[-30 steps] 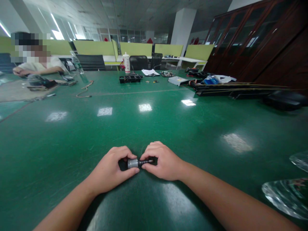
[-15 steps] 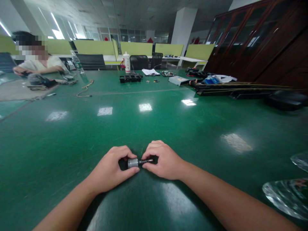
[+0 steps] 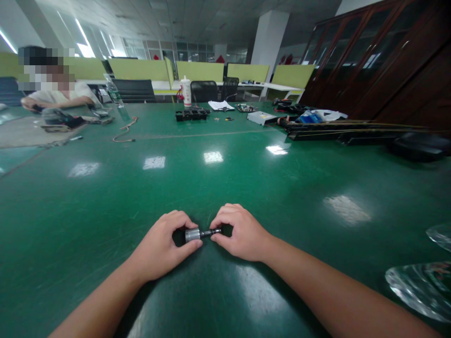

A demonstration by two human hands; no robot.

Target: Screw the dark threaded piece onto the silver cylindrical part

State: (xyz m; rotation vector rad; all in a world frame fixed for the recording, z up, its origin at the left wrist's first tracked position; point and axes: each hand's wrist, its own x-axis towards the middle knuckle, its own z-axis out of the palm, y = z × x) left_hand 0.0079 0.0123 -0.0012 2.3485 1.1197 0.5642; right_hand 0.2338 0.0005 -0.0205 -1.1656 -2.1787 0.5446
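Just above the green tabletop, or resting on it, is a small silver metal cylinder [image 3: 192, 234] with a thin dark ringed shaft [image 3: 206, 233] sticking out to the right. My left hand [image 3: 162, 245] pinches the cylinder between thumb and fingers, its palm side curved around the left end. My right hand [image 3: 244, 233] closes thumb and fingertips on the outer part of the shaft, near its tip. Both hands rest low over the table, a short gap between their fingertips. What lies behind the fingers is hidden.
Clear plastic-like items [image 3: 419, 286] lie at the right edge. Across the green table [image 3: 218, 183] are a cord [image 3: 124, 134], a black part [image 3: 192, 114], a white bottle [image 3: 185, 92], a grey box [image 3: 261, 117] and long black bars [image 3: 317, 131]. A person [image 3: 63, 96] sits far left.
Both hands have shifted slightly up, the left also a little leftward with the cylinder. The gap between the fingertips is wider, and more of the thin shaft shows beside the cylinder.
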